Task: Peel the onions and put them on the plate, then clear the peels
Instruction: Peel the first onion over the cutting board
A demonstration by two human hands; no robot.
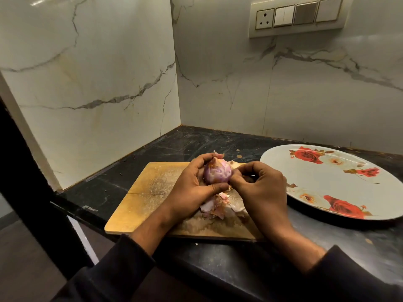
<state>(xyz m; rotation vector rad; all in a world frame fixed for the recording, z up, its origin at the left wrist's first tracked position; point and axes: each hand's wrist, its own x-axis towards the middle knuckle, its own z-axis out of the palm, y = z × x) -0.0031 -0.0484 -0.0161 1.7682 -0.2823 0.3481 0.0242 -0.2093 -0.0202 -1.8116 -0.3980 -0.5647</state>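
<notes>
From the head view, the onion (217, 172) is held in the air just above the far part of the cutting board (150, 192), and every other thing is best placed from that board. A judgement of the risks: the bulb looks slick and mostly bare, so a hard tug on the last dry skin could twist it out of the fingers, and it would then drop onto the board or roll off the near edge of the counter (113, 162), which lies just beside the board's near side. A pull that bites too deep could also tear away good flesh along with the skin. The peels (214, 207) lie in a loose heap on the board directly under the hands, light enough to scatter onto the counter if a sleeve brushes them, which would make the clearing slower. The plate (340, 184) sits to the right of the board, near it, with no onion on it, so the carry across is short.

The left hand (193, 188) cups the onion from the left side, fingers curled over its top and thumb pressed under it. The right hand (260, 186) comes in from the right, its fingers bent and pinched at the onion's right flank, seemingly on a bit of skin, though the skin itself is too small to make out. Both forearms reach in over the board's near edge
</notes>
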